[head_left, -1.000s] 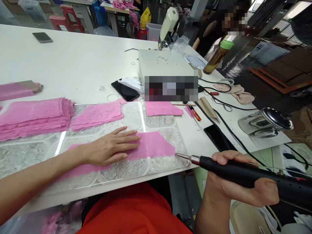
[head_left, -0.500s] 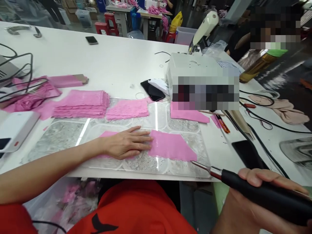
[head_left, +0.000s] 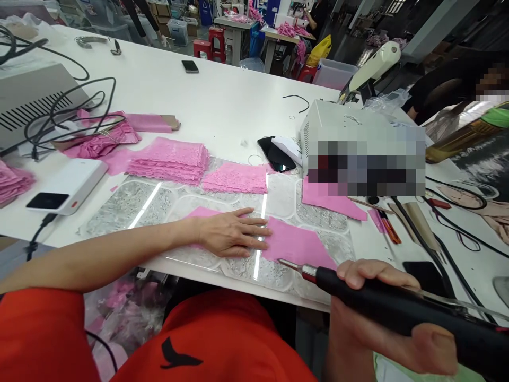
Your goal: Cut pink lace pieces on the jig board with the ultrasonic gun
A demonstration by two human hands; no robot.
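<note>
Left forearm bare, coming in from lower left across the table edge. Left hand [head_left: 233, 233] palm down, fingers straight and close together, pointing right. It is flat and released, gripping nothing, just pressing on the pink lace fabric piece [head_left: 296, 245].

Right hand [head_left: 382, 323] is at lower right, off the near table edge, clenched round a black rod-shaped hand tool [head_left: 397, 307] with fingers wrapped over and under the handle. The tool lies almost level and points left. Its thin metal tip [head_left: 289, 265] sits at the near edge of the fabric piece; can't tell whether it touches.

The fabric piece is thin, flat and matte with a fine lace texture. It has an irregular four-sided shape with a slanted right end, and part of it is hidden under the left hand. It lies on a clear glossy textured plate [head_left: 119, 207] with rounded moulded panels, at the near edge of the white smooth table [head_left: 199, 101].

On the plate's far edge is a thick stack of pink lace pieces [head_left: 170, 159], with a thinner pink lace pile [head_left: 236, 178] just to its right. A plain pink cloth piece [head_left: 330, 199] lies against a white metal box [head_left: 338, 122]. A black glossy phone [head_left: 276, 155] is just left of the box. A white rectangular power bank [head_left: 66, 185] sits at the far left, with a cable hanging off it. Red garment [head_left: 222, 339] at the bottom of the view.
</note>
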